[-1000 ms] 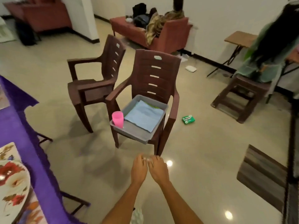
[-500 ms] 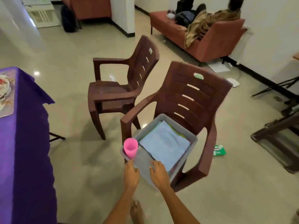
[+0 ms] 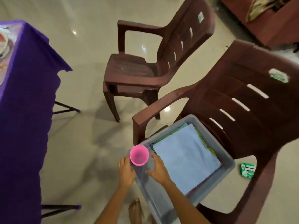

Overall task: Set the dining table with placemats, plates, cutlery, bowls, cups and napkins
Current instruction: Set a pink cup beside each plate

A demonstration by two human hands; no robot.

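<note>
Pink cup [image 3: 139, 155] upright at the near left corner of a gray bin [image 3: 226, 157] on a brown chair [image 3: 242, 101]. Left hand [image 3: 127, 172] at the cup's base, fingers hidden, grip impossible to tell. Right hand [image 3: 157, 169] spread flat inside the bin, just beside folded blue napkins [image 3: 184, 157]. Purple-draped counter [image 3: 24, 94] at left.

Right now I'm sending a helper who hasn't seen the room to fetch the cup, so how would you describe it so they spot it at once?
Find the nearer dark brown plastic armchair, which has a grey plastic bin on its seat. At the bin's near left corner, beside the folded light blue cloth, stands a small pink plastic cup, upright and open-topped. It is the only pink thing there.
</note>
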